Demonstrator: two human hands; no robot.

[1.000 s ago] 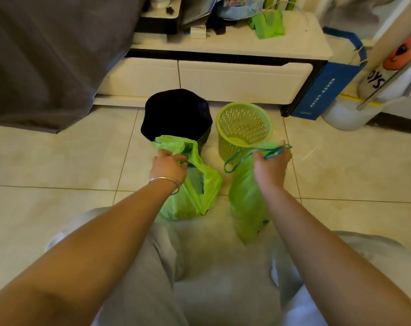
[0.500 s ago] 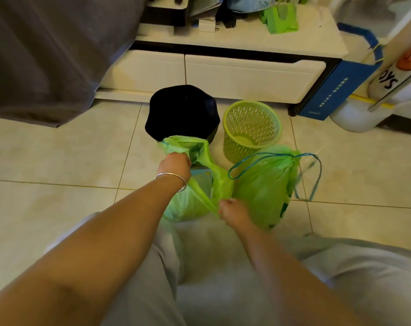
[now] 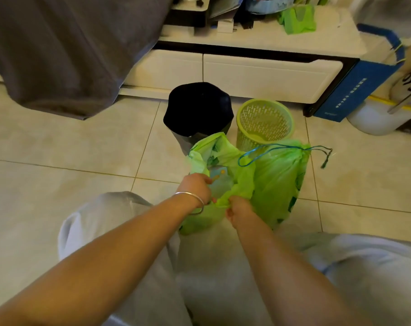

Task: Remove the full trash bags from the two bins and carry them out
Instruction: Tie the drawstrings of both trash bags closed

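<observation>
- My knees in pale grey trousers (image 3: 134, 274) fill the near edge, and both my bare forearms reach forward over them.
- My right hand (image 3: 241, 211) is closed, its fingers pinching a gathered fold at the near rim of the open light-green plastic trash bag (image 3: 225, 158).
- My left hand (image 3: 196, 184), a thin silver bangle (image 3: 190, 196) on its wrist, is curled at that bag's near-left rim; the fingertips are hidden in the plastic, so I cannot tell how firmly they grip.
- This bag sits on the beige tiled floor (image 3: 70, 149), mouth gaping, paper scraps visible inside.
- Touching its right side stands the second light-green plastic trash bag (image 3: 280, 182), cinched shut by a blue drawstring (image 3: 254, 152), and neither hand is on it.
- Just behind them stand the black-lined round bin (image 3: 197, 108) and the lime-green perforated plastic basket (image 3: 264, 120), side by side.
- Farthest, a cream low cabinet with drawers (image 3: 258, 74).
</observation>
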